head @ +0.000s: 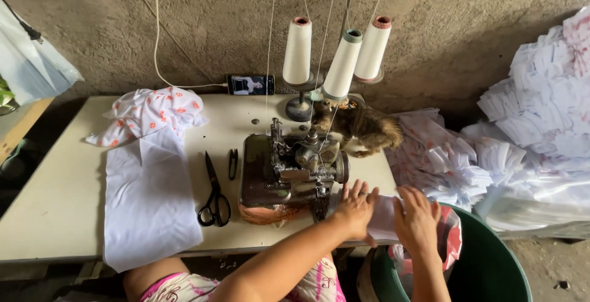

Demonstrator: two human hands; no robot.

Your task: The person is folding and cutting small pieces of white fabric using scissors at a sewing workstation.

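My left hand (pixel 356 206) lies flat, fingers spread, on a white piece of cloth (pixel 385 216) just right of the overlock sewing machine (pixel 289 173). My right hand (pixel 418 216) presses the same cloth at the table's right edge, above a green tub (pixel 491 265). Three white thread cones (pixel 341 56) stand on a rack behind the machine, their threads running up. A brown cat (pixel 362 127) sits on the table behind the machine.
Black scissors (pixel 214 197) and small snips (pixel 233 163) lie left of the machine. A long white cloth (pixel 147 203) and a flowered cloth (pixel 150 111) lie at the left. A phone (pixel 250 84) leans against the wall. Piles of white cloth pieces (pixel 528 130) fill the right.
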